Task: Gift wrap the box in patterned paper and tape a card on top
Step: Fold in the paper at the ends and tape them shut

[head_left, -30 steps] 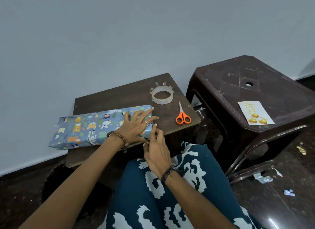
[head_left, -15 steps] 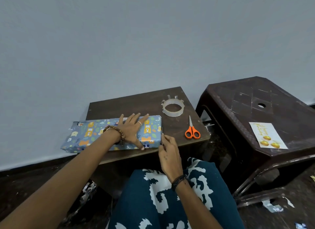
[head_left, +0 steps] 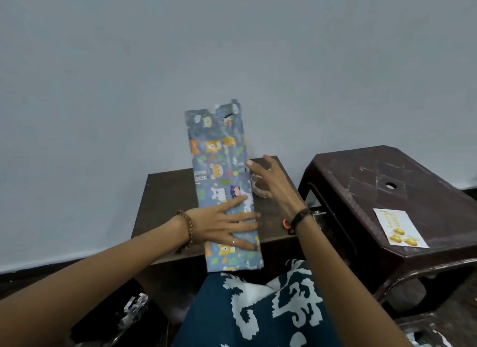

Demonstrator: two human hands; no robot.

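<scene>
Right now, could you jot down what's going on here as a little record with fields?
box: wrapped box in patterned paper, lengthwise away from the person, far end open
left hand: left hand flat across the box
right hand: right hand at the box's right edge
card: card on the plastic stool, not yet taped
support: small table

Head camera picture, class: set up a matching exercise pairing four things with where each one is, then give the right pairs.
Things:
1. wrapped box
2. greeting card
3. left hand
4. beaded bracelet

Places:
A. on the brown plastic stool
B. on the left wrist
C. lengthwise on the small wooden table, near end overhanging
D. flat across the box

Pairs: 1-C, 2-A, 3-D, 4-B
</scene>
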